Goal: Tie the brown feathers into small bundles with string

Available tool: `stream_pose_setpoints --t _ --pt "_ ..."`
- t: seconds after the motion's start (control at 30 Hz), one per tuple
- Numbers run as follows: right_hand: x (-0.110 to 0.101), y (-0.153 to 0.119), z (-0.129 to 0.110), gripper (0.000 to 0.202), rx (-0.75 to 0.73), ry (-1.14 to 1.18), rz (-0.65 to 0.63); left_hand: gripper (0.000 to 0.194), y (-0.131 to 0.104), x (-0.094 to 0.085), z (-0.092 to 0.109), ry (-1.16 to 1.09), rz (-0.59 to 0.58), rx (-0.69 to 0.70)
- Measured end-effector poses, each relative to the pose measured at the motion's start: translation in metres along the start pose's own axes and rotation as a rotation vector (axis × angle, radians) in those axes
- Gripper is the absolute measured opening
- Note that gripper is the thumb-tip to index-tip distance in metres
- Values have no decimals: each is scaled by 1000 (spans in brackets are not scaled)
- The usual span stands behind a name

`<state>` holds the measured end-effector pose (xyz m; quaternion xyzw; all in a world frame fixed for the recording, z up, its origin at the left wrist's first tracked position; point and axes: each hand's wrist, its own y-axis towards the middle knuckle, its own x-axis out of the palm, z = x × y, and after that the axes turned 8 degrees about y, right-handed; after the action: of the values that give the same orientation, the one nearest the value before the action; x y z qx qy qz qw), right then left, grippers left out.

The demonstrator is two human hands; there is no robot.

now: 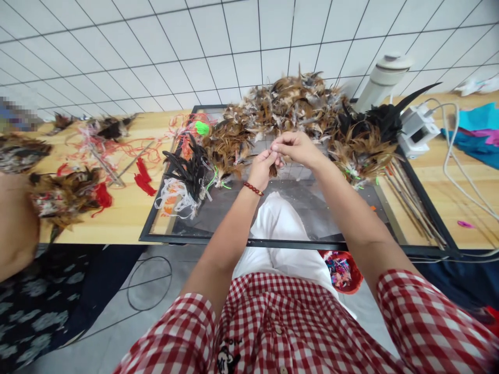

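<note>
My left hand (263, 165), with a beaded bracelet at the wrist, is closed in a pinch. A small brown feather (274, 170) pokes out below its fingers. My right hand (297, 147) meets it fingertip to fingertip, thumb and forefinger pressed together; whatever lies between them is too small to make out. Both are raised over a glass-topped frame (234, 208). Just beyond them rises a large heap of brown feathers (292, 104). Tied feather bunches lie on either side, a brown one (230, 156) at left and another brown bunch (360, 156) at right.
Black feathers (189, 171) and white ties (175, 197) lie at left, thin sticks (417, 208) at right. A white cylinder (384, 78) and a power adapter (419, 130) with cable stand behind. Red thread (144, 177) and a person's arm (15, 223) are far left. Below sits a red basket (356, 280).
</note>
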<state>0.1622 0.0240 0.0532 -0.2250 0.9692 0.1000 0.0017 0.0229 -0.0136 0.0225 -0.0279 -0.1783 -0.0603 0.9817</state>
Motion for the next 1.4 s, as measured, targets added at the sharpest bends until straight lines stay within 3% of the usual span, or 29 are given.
stream_pose_setpoints --t 0.07,0.2,0.4,0.5,0.67,0.77,0.87,1.03,1.2,1.4 --pt "5 -1 0 45 -2 -12 13 34 -2 2 0 5 -10 -7" --pt "6 3 4 35 -79 -184 171 35 -2 5 1 -4 24 -34" --pt "-36 -15 14 14 -105 -688 352 34 6 -4 5 -139 214 -60" --pt "-43 -37 23 20 -3 -912 319 36 9 -5 7 -167 266 -68" --pt "-28 -49 35 31 74 -1106 212 34 8 -2 5 -139 248 -76" --pt "-31 -48 32 29 0 -1002 73 33 8 -3 3 -149 264 -91" --pt "-47 -51 24 24 -57 -829 -44 33 9 -5 1 -167 272 -93" --pt "-61 -49 17 25 -60 -810 276 36 10 -5 -2 -175 265 -87" --pt "-32 -12 24 15 104 -910 339 34 10 -3 -4 -169 277 -89" --pt "-4 36 44 24 236 -952 544 34 10 -2 -2 -158 273 -43"
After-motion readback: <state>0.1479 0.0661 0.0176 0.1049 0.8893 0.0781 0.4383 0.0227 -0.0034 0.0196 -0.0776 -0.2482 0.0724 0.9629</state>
